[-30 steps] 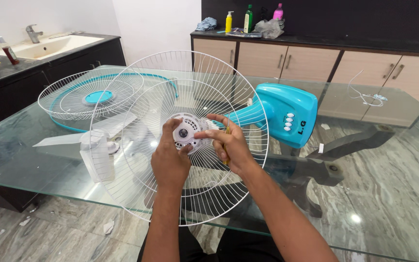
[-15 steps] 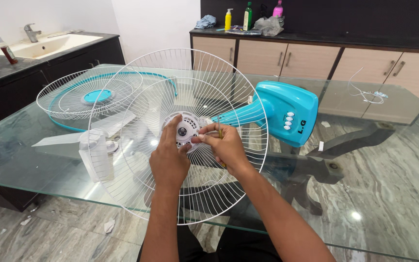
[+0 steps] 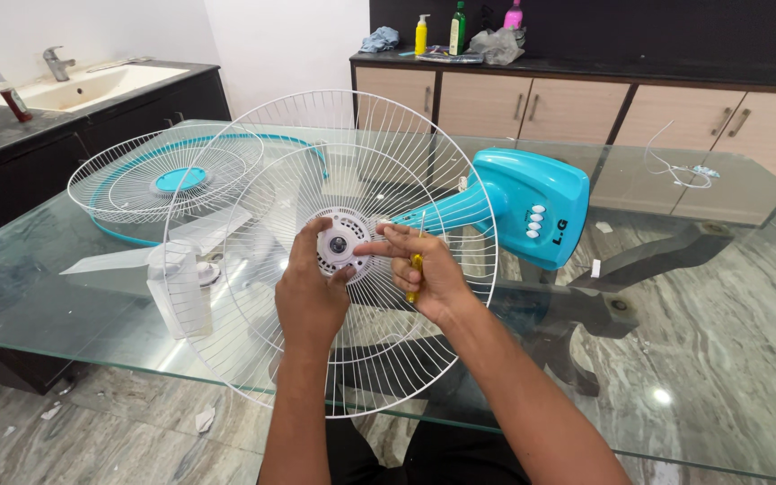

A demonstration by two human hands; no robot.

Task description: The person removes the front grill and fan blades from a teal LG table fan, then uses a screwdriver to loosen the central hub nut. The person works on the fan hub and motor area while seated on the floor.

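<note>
Your left hand is gripping the white guard's hub mid-counter; your right hand is pinching there, clutching a yellow screwdriver — the fastener risks dropping if those crowded fingers slip.

Our right hand has slid a little rightward off the white round motor hub at the middle of the white wire fan guard; a second ago it covered the hub's right edge, and now only its forefinger reaches in. Our left hand has dropped slightly, baring more of the hub's face.
</note>
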